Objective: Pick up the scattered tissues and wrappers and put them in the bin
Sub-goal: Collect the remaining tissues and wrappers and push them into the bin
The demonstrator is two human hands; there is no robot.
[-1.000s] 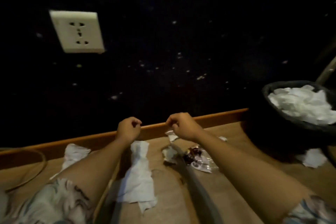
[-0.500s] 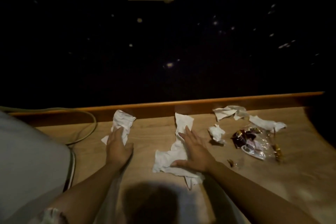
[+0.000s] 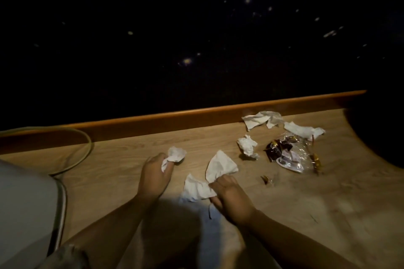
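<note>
My left hand (image 3: 154,176) grips a crumpled white tissue (image 3: 176,154) just above the wooden floor. My right hand (image 3: 231,199) holds a larger white tissue (image 3: 219,166), bunched up between the fingers, its lower part (image 3: 195,188) lying on the floor. To the right lie a small balled tissue (image 3: 247,146), two more tissues (image 3: 261,119) (image 3: 303,131) by the skirting, and a heap of clear and dark wrappers (image 3: 288,156). A small gold wrapper scrap (image 3: 265,179) lies alone. The bin is out of view.
An orange wooden skirting board (image 3: 196,113) runs along a dark speckled wall. A cable (image 3: 85,148) loops on the floor at the left. A pale grey object with a dark edge (image 3: 26,207) fills the lower left. A dark shape (image 3: 376,133) blocks the right edge.
Both hands have gone from lying flat on the tissues to gripping them, and the tissues are now bunched up. The view has tilted down, so the wall socket is gone from sight.
</note>
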